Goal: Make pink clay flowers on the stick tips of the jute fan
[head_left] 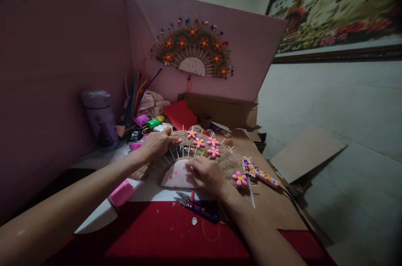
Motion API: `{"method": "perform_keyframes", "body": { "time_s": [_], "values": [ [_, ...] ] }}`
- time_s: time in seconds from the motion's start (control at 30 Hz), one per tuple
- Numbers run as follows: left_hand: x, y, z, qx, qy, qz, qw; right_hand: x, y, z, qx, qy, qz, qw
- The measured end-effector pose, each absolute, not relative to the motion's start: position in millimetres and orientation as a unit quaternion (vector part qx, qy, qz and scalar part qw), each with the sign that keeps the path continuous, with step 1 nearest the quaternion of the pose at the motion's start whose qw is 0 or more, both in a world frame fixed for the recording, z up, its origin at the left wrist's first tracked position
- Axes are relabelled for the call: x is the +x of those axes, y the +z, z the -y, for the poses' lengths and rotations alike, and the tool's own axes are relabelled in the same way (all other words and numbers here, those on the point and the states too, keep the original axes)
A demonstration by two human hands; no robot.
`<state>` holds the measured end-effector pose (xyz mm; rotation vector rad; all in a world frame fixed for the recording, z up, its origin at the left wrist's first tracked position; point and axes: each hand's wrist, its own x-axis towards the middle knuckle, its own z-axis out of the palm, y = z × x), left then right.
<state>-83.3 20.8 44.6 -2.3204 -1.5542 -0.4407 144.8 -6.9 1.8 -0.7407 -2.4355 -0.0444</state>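
Observation:
A half-round fan [230, 159] of woven twine and thin sticks lies in front of me, with a pale, red-spotted cloth half-circle [176, 174] at its centre. Several pink flowers with yellow centres [199, 143] sit on the twine band. My left hand [158, 143] is closed at the upper left of the band, its fingers on a partly hidden pink flower [178, 140]. Curled over the cloth half-circle and the sticks, my right hand [207, 174] holds the fan down. Blue-handled thread snips [197, 207] lie just below the fan.
To the right lies a glue gun [264, 176] in flowered wrapping, its cord trailing off the cardboard [276, 203]. A purple flask [101, 119] stands left. Coloured clay packets [153, 123] and red paper [180, 114] lie behind. A finished-looking fan [191, 48] hangs on the pink panel.

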Motion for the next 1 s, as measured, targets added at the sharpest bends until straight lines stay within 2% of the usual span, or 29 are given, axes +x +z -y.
{"method": "perform_keyframes", "body": {
  "time_s": [0.1,0.17,0.2,0.27,0.33,0.4,0.43,0.5,0.67,0.9,1.0],
  "values": [
    [-81.6,51.0,-21.8,-0.805,-0.232,0.536,0.104,144.8,1.0,6.5,-0.273,-0.011,0.913,0.302],
    [-73.5,59.2,-19.4,-0.764,-0.356,0.538,0.030,144.8,1.1,6.7,-0.269,-0.004,0.906,0.326],
    [-66.9,63.9,-16.7,-0.721,-0.435,0.538,-0.033,144.8,1.6,7.1,-0.266,0.000,0.900,0.346],
    [-49.2,72.0,-8.4,-0.588,-0.564,0.535,-0.226,144.9,3.7,9.0,-0.262,0.011,0.879,0.398],
    [-28.9,75.9,2.9,-0.458,-0.594,0.500,-0.432,145.5,6.9,12.1,-0.260,0.027,0.851,0.455],
    [-9.8,74.1,14.4,-0.392,-0.586,0.436,-0.559,146.4,10.4,15.6,-0.256,0.046,0.819,0.511],
    [-1.5,71.4,19.3,-0.370,-0.588,0.411,-0.590,146.9,11.9,17.1,-0.252,0.051,0.804,0.535],
    [12.2,64.0,26.4,-0.340,-0.603,0.384,-0.611,147.8,13.9,19.1,-0.243,0.054,0.791,0.559],
    [31.2,47.9,30.7,-0.340,-0.629,0.396,-0.576,147.3,13.8,17.6,-0.253,0.037,0.819,0.514],
    [31.2,40.8,28.6,-0.445,-0.647,0.395,-0.477,146.4,15.6,14.1,-0.252,0.068,0.812,0.522],
    [26.9,36.9,29.2,-0.492,-0.618,0.375,-0.485,147.8,15.6,12.7,-0.272,0.070,0.798,0.534]
  ]
}}
